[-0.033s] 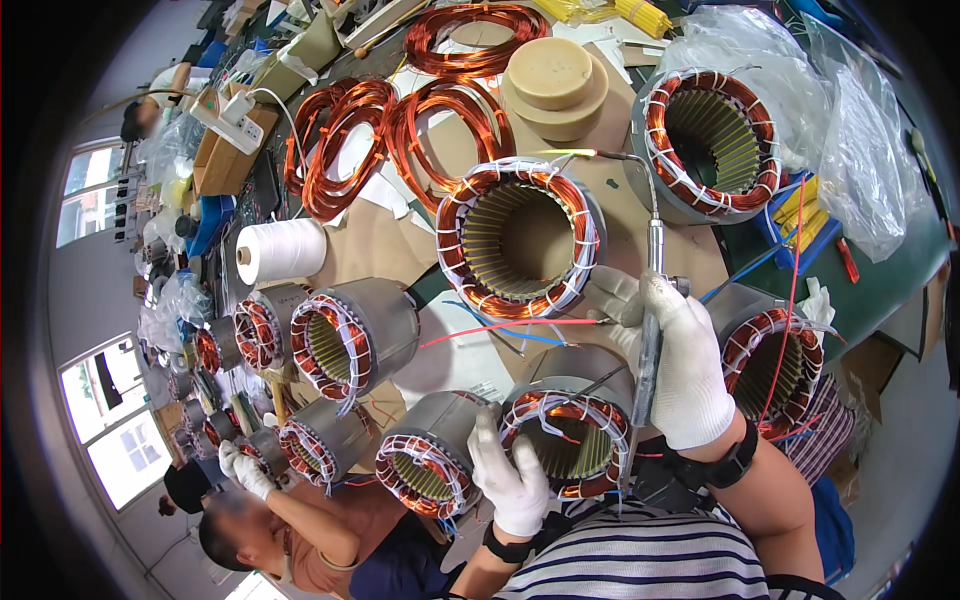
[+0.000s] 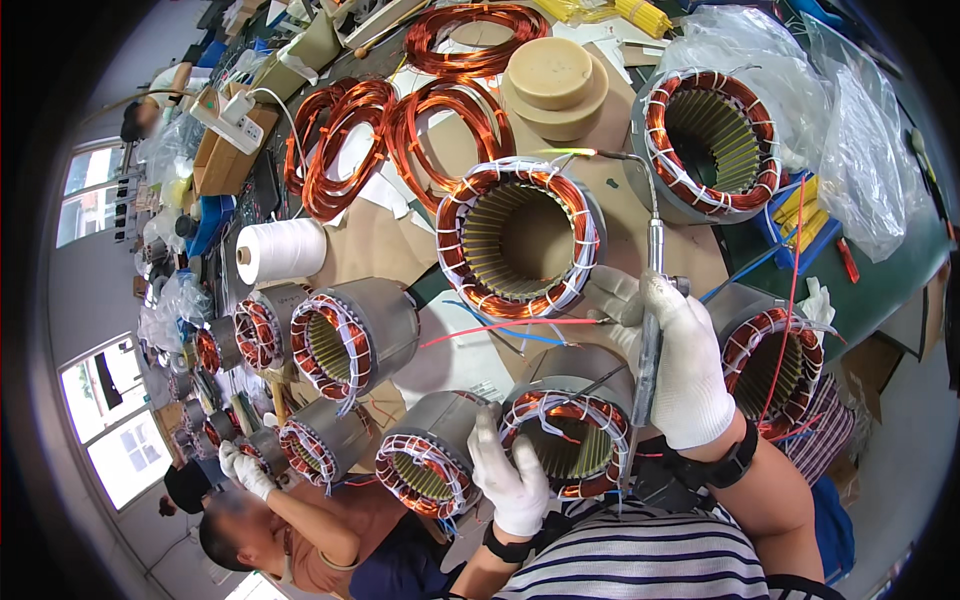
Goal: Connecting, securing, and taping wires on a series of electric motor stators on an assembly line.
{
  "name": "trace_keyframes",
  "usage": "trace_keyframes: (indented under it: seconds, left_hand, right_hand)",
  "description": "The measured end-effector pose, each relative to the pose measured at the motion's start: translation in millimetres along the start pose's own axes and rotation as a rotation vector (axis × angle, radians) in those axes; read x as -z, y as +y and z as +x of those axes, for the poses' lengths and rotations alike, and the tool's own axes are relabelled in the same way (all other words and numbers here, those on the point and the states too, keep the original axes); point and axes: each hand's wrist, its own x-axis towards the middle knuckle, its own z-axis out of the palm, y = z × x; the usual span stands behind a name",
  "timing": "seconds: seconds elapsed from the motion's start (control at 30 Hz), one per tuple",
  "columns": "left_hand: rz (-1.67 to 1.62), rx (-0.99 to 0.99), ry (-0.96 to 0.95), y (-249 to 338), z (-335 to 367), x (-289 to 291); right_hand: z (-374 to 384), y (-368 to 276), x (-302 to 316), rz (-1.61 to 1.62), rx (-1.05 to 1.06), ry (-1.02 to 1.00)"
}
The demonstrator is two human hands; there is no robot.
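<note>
A slim metal torch (image 2: 656,245) with a bent nozzle stands upright in my white-gloved right hand (image 2: 690,370). A small yellow-green flame shows at its tip, near the top of a copper-wound stator (image 2: 517,240). Greyish glove fingers spread left of the handle, beside the end of a red wire (image 2: 510,324). My gloved left hand (image 2: 510,480) has its fingers apart. It rests at the left rim of the nearest stator (image 2: 565,440), whose leads stick up from its windings. Another stator (image 2: 428,460) is just left of that hand.
Several stators stand at left and right, including one (image 2: 712,145) at the back right. Copper coils (image 2: 345,145), a thread spool (image 2: 283,251) and a beige round block (image 2: 556,88) lie farther back. A blue tray (image 2: 805,225) holds yellow strips. A co-worker (image 2: 340,530) works at lower left.
</note>
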Motion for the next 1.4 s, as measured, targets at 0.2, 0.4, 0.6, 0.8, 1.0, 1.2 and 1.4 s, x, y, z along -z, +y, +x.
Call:
trace_keyframes:
  seconds: [0.2,0.4,0.6,0.8,1.0,1.2,1.4]
  left_hand:
    - [0.0,0.01,-0.006,0.2,0.1,-0.1]
    - [-0.001,-0.006,0.008,-1.6,-0.4,-1.0]
    - [0.002,-0.021,0.019,-0.5,0.0,-0.8]
    - [-0.008,-0.052,0.024,-1.7,-0.3,-4.0]
    - [-0.011,-0.046,0.048,-2.6,-3.5,1.0]
    - [0.002,-0.084,0.049,-7.5,-8.0,2.6]
    - [0.144,-0.196,-0.003,17.6,-15.6,43.6]
  right_hand:
    - [-0.1,0.5,-1.6,0.02,-0.001,0.022]
    - [-0.6,2.8,-0.5,0.028,0.017,0.013]
    - [-0.8,3.0,0.6,0.037,0.013,-0.007]
    - [-1.2,1.8,-2.6,0.1,0.011,0.028]
    - [-5.7,-2.3,-0.9,0.028,-0.024,-0.015]
    - [-29.9,-10.9,8.3,0.217,0.127,-0.064]
    - [-55.5,-30.0,38.2,0.161,0.118,-0.069]
